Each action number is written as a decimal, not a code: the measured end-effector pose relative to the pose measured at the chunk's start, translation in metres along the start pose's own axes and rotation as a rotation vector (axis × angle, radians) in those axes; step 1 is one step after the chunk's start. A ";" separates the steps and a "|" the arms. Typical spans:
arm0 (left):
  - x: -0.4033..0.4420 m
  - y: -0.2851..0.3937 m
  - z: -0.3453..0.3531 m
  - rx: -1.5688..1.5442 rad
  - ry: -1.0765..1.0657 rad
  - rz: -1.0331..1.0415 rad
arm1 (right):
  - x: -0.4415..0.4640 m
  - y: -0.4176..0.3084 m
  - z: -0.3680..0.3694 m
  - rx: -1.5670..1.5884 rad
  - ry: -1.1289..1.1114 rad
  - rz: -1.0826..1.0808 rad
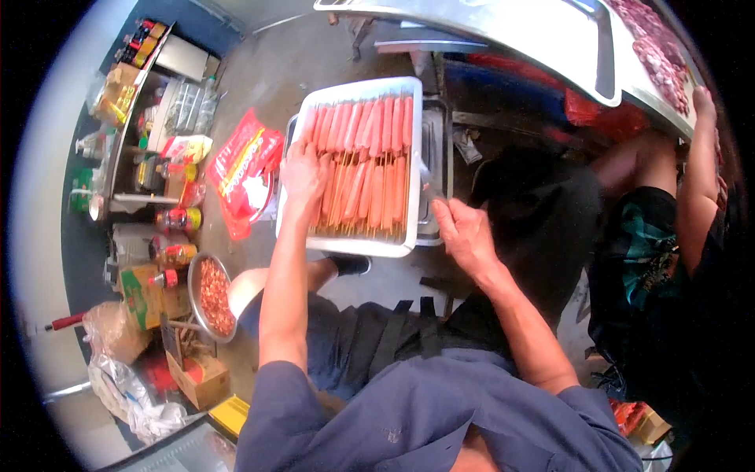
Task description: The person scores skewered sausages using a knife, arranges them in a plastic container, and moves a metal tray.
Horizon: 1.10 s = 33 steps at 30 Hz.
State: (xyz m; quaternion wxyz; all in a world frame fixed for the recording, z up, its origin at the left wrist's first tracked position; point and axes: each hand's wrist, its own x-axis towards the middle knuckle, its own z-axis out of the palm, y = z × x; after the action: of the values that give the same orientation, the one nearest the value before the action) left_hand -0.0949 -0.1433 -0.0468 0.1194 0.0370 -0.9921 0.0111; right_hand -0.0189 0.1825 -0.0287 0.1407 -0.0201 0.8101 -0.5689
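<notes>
A white tray (339,243) holds two rows of pink skewered sausages (376,124), with thin wooden sticks showing between and below them. My left hand (305,175) is at the tray's left side, its fingers bent round sausages at the row's end; the fingertips are partly hidden. Just off the tray's right edge, my right hand (467,236) is closed on a thin, pale, blurred tool that points toward the tray. What the tool is I cannot make out. Under the white tray, a metal tray (433,230) sticks out on the right.
A red package (245,169) lies left of the tray. Lower left is a metal bowl (196,303) of chopped reddish food. Bottles and boxes crowd a shelf (118,169). At upper right stand a large metal tray (602,96) and raw meat (657,59), near a co-worker's arm (700,189).
</notes>
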 end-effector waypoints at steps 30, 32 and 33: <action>0.339 0.186 -0.091 -0.066 0.003 0.138 | 0.002 -0.015 0.008 0.069 -0.037 -0.021; 0.354 0.184 -0.078 -0.081 0.013 0.087 | 0.003 -0.008 0.011 0.031 -0.098 -0.098; 0.362 0.182 -0.072 -0.089 0.018 0.062 | 0.002 -0.007 0.012 0.042 -0.067 -0.113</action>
State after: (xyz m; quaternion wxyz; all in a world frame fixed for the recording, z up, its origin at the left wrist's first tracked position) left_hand -0.4420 0.0152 0.1068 0.1295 0.0010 -0.9912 -0.0290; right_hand -0.0189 0.1681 -0.0260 0.1358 -0.0819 0.7903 -0.5919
